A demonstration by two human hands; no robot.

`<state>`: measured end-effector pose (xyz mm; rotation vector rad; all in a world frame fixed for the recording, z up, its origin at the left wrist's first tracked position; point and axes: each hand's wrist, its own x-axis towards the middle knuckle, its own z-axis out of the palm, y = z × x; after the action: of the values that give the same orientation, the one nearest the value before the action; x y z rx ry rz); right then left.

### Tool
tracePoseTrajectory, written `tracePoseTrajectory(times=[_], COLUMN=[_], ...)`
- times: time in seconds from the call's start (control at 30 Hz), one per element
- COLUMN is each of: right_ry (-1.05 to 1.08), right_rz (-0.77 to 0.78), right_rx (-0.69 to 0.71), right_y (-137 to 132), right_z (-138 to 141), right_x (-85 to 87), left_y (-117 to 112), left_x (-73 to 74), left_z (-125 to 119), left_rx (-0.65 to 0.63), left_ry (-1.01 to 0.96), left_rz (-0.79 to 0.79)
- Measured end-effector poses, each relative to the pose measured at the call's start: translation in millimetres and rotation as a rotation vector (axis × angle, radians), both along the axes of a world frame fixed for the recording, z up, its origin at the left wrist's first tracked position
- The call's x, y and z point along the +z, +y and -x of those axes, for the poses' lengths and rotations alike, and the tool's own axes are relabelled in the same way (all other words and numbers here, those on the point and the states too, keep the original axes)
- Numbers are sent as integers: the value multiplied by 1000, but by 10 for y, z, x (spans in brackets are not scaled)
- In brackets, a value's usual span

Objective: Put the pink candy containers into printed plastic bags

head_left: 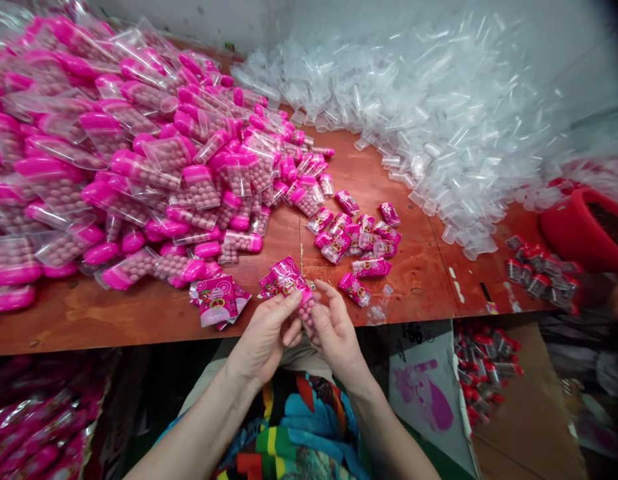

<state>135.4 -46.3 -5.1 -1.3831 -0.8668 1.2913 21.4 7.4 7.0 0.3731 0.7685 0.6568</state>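
Note:
Over the table's front edge, my left hand (273, 327) and my right hand (336, 327) meet on one small clear candy container (307, 313) with a pink cap and pink candy balls inside. Fingers of both hands are closed round it from either side. A printed pink label sleeve (285, 272) shows just beyond my left fingertips; whether it touches the container I cannot tell. Left of my hands lies a small stack of flat pink labels (217, 300). Several containers wrapped in printed labels (356, 233) are grouped beyond my right hand.
A large heap of pink-capped candy containers (139, 153) covers the table's left. Clear empty plastic covers (413, 113) are piled at the back right. Red-capped containers (543, 273) lie near a red bucket (579, 227). Below the brown table (423, 287) are open boxes of packed containers.

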Motion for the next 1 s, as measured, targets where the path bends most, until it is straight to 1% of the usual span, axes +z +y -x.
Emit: tracePoseTrajectory(times=[0.07,0.2,0.27,0.3,0.47,0.57,0.7,0.8,0.9,1.0], right_ry=[-167,-547,-658,-674,-524,-552,-582,-578,-536,-459], right_rz=[-80,-185,-224,-237,-203,-210,-237,-246,-219,-194], right_rx=[5,81,95,101,139,131,162,134,83,42], right_y=[-12,-15,-1,7,13,-5,-28,-55,-96,-127], right_z=[-2,-9,-16,-20,-47,-65,-86,-99,-102,-91], right_x=[-25,-70,-73,-70,-42,-41,-35,-26,-26,-41], left_y=[-27,-63,-47,-33,14,16,60,111,131,120], left_x=[-9,-16,-13,-13,-22,6,57,62,62,67], left_z=[-10,-1,18,28,49,29,-12,-45,-89,-131], left_rx=[-4,-69,-72,-54,40,109,198,256,326,338], left_ry=[20,0,-15,-20,-36,38,164,223,244,248], left_rz=[-10,34,46,42,21,-38,-126,-121,-98,-86])
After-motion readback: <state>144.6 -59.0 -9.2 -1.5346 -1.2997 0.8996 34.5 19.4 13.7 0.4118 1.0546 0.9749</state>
